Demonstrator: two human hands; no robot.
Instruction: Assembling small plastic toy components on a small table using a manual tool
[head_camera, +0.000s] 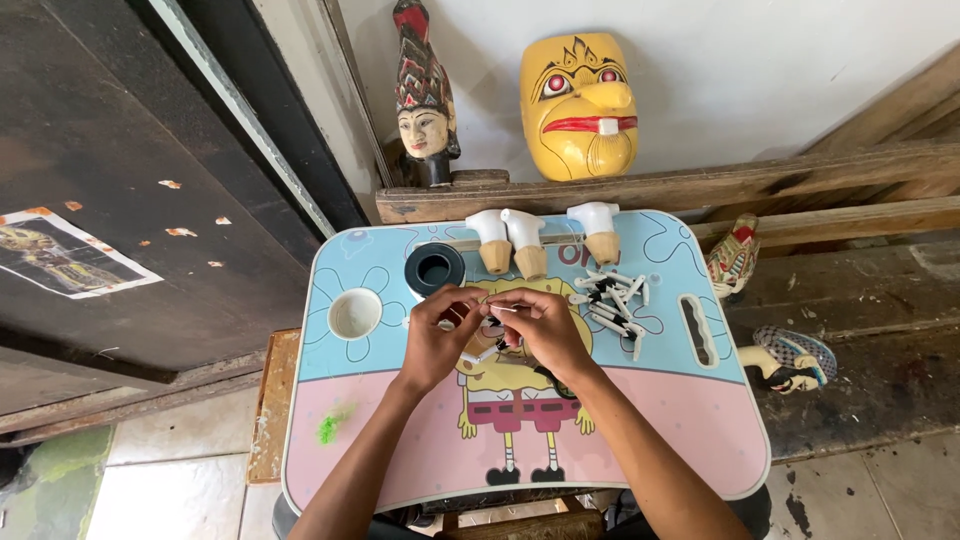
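Note:
My left hand (438, 335) and my right hand (545, 325) meet over the middle of a small blue and pink cartoon-printed table (680, 420). Between the fingertips of both hands I pinch a small white stick-like piece (497, 309); another white piece (478, 355) pokes out below my left fingers. A pile of several small white and black pieces (612, 300) lies just right of my right hand. Three white-topped wooden puppet heads (527, 243) stand in a row behind my hands.
A black roll of tape (434, 268) and a white cup recess (355, 313) sit at the table's left. A yellow mask (580, 105) and a carved puppet head (424, 95) lean on the wall. Painted puppet heads (790, 358) lie on the wooden bench at right.

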